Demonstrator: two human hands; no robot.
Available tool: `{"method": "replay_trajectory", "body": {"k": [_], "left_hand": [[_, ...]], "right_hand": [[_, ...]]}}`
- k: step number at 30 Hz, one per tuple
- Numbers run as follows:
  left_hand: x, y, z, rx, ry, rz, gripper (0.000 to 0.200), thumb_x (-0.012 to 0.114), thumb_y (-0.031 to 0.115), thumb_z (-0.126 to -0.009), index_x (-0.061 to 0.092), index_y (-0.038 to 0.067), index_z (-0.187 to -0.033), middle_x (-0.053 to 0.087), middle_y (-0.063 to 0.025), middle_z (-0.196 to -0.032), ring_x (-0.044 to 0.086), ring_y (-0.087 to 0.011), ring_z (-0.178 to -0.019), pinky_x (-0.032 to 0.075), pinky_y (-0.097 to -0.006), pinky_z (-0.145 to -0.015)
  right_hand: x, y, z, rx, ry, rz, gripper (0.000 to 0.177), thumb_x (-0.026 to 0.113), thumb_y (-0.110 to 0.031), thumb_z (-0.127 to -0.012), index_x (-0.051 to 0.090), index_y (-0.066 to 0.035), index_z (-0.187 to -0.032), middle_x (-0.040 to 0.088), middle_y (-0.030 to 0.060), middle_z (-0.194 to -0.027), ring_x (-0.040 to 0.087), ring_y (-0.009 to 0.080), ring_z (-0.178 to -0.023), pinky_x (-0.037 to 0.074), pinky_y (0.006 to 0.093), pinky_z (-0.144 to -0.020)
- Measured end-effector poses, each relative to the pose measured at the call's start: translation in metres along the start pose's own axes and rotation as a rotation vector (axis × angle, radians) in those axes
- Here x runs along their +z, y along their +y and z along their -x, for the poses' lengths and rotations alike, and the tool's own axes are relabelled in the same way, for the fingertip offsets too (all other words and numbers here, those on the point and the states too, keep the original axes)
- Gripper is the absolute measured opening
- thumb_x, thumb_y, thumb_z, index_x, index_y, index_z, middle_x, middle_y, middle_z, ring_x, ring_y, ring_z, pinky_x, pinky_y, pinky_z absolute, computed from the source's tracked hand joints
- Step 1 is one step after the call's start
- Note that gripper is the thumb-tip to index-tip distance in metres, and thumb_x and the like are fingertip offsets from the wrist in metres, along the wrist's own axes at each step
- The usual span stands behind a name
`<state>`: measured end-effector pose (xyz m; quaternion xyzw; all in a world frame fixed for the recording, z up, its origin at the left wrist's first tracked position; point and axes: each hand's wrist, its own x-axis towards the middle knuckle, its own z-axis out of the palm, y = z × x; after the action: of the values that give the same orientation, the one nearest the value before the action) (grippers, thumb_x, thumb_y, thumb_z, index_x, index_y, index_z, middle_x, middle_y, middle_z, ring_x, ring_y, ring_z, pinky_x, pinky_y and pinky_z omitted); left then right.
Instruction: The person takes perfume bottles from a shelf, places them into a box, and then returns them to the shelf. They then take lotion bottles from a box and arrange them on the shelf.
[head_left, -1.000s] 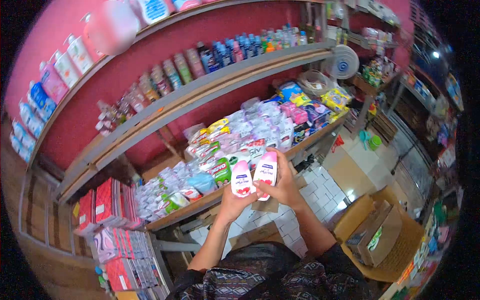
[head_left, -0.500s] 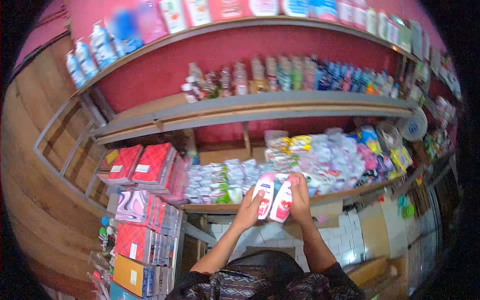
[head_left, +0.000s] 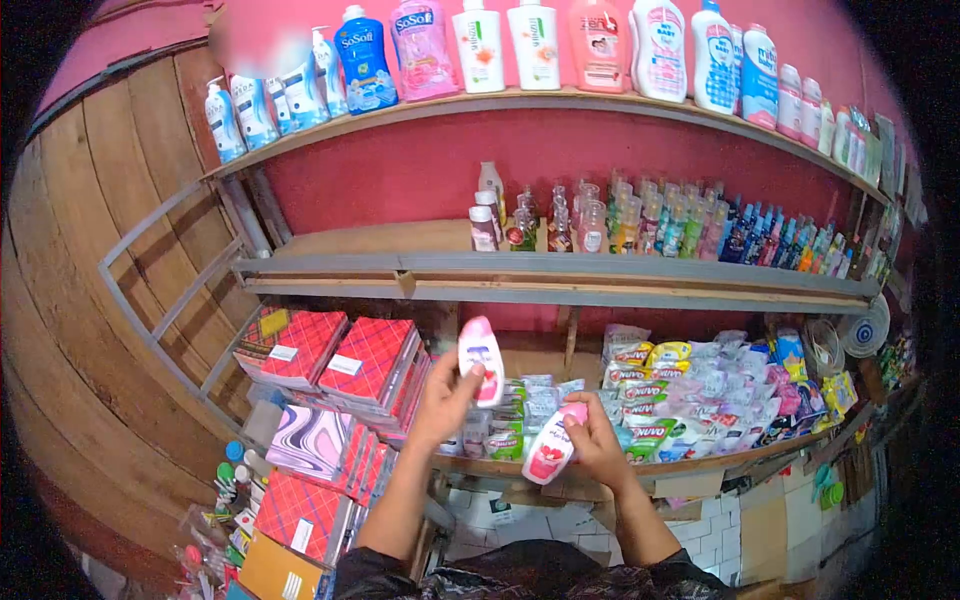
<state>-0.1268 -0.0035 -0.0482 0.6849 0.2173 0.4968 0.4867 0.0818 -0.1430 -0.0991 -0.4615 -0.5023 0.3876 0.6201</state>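
My left hand [head_left: 446, 402] is closed around a white lotion bottle [head_left: 482, 348] with a pink cap, holding it nearly upright with the thumb across its front. A second pink-capped lotion bottle [head_left: 548, 453] is in my right hand [head_left: 598, 442], lower down and tilted, its cap end toward my fingers. Red fruit or flower pictures mark both labels. The two bottles are apart. Behind them, on the lower shelf, lie several small packets [head_left: 545, 402], partly hidden by my hands and the bottles.
On the middle shelf [head_left: 360, 240], small bottles [head_left: 630, 225] stand toward the right. Large bottles [head_left: 480, 50] line the top shelf. Stacked red plaid notebooks [head_left: 372, 360] lie at the left. Bagged goods [head_left: 700, 390] fill the lower shelf's right part.
My hands have moved apart: the left bottle has gone up and left, while the right one has dropped lower and tilted. The view has shifted, bringing more of the top shelf in.
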Motion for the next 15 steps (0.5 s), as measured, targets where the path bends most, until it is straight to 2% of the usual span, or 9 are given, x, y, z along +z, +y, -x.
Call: {"method": "replay_trajectory", "body": {"k": [1, 2, 3, 6, 10, 11, 14, 15], "left_hand": [[-0.005, 0.022, -0.010, -0.075, 0.052, -0.041, 0.031, 0.062, 0.012, -0.095, 0.054, 0.000, -0.122, 0.064, -0.0028, -0.101, 0.058, -0.0082, -0.091, 0.049, -0.0257, -0.080], [-0.017, 0.018, -0.027, 0.064, 0.039, -0.051, 0.031, 0.062, 0.011, -0.094, 0.054, 0.000, -0.122, 0.064, -0.0035, -0.102, 0.059, -0.0084, -0.091, 0.049, -0.0251, -0.080], [-0.024, 0.028, -0.043, 0.083, 0.037, -0.036, 0.030, 0.062, 0.009, -0.094, 0.053, -0.001, -0.122, 0.064, -0.0042, -0.103, 0.059, -0.0088, -0.093, 0.050, -0.0254, -0.081], [-0.048, 0.044, -0.097, 0.219, 0.088, -0.026, 0.032, 0.061, 0.004, -0.093, 0.050, -0.002, -0.123, 0.064, -0.0063, -0.104, 0.060, -0.0106, -0.096, 0.051, -0.0269, -0.085], [-0.087, 0.047, -0.173, 0.299, 0.074, -0.231, 0.032, 0.065, 0.003, -0.090, 0.050, -0.004, -0.117, 0.064, -0.0076, -0.103, 0.061, -0.0112, -0.094, 0.052, -0.0279, -0.083], [-0.094, 0.044, -0.192, 0.300, 0.055, -0.267, 0.032, 0.066, 0.003, -0.089, 0.051, -0.003, -0.117, 0.064, -0.0077, -0.102, 0.062, -0.0116, -0.093, 0.052, -0.0282, -0.083], [-0.105, 0.041, -0.230, 0.267, 0.007, -0.374, 0.032, 0.068, 0.003, -0.087, 0.054, -0.002, -0.115, 0.066, -0.0083, -0.099, 0.063, -0.0130, -0.091, 0.052, -0.0293, -0.081], [-0.104, 0.043, -0.238, 0.241, 0.000, -0.413, 0.031, 0.069, 0.003, -0.086, 0.055, -0.002, -0.114, 0.067, -0.0086, -0.098, 0.064, -0.0136, -0.090, 0.052, -0.0297, -0.081]], "right_hand": [[0.002, -0.015, -0.002, 0.028, -0.035, 0.024, 0.027, 0.053, -0.008, -0.097, 0.046, -0.004, -0.123, 0.056, 0.0044, -0.092, 0.053, 0.0083, -0.077, 0.046, 0.0247, -0.068], [0.002, -0.025, -0.005, 0.058, -0.072, 0.050, 0.029, 0.054, -0.008, -0.097, 0.046, -0.004, -0.124, 0.056, 0.0042, -0.091, 0.053, 0.0077, -0.075, 0.046, 0.0241, -0.066], [-0.005, -0.029, -0.008, 0.070, -0.093, 0.249, 0.033, 0.058, -0.009, -0.096, 0.047, -0.003, -0.126, 0.059, 0.0039, -0.090, 0.056, 0.0075, -0.072, 0.046, 0.0226, -0.061], [-0.008, -0.039, -0.017, -0.067, -0.114, 0.213, 0.031, 0.061, -0.010, -0.094, 0.051, -0.003, -0.122, 0.060, 0.0045, -0.091, 0.057, 0.0075, -0.074, 0.046, 0.0228, -0.060], [-0.025, -0.031, -0.024, -0.073, -0.051, 0.175, 0.025, 0.063, -0.011, -0.093, 0.055, -0.003, -0.115, 0.062, 0.0040, -0.094, 0.057, 0.0076, -0.082, 0.048, 0.0232, -0.066], [-0.034, -0.023, -0.026, -0.131, -0.055, 0.258, 0.024, 0.063, -0.010, -0.093, 0.055, -0.003, -0.114, 0.062, 0.0040, -0.095, 0.058, 0.0083, -0.086, 0.049, 0.0228, -0.072], [-0.037, -0.032, -0.020, -0.003, -0.032, 0.097, 0.023, 0.062, -0.005, -0.092, 0.054, -0.003, -0.113, 0.056, -0.0014, -0.095, 0.051, 0.0046, -0.085, 0.042, 0.0202, -0.074], [-0.037, -0.043, -0.016, 0.056, -0.011, 0.180, 0.023, 0.062, -0.004, -0.092, 0.054, -0.003, -0.114, 0.056, -0.0018, -0.095, 0.050, 0.0041, -0.085, 0.042, 0.0198, -0.074]]}}
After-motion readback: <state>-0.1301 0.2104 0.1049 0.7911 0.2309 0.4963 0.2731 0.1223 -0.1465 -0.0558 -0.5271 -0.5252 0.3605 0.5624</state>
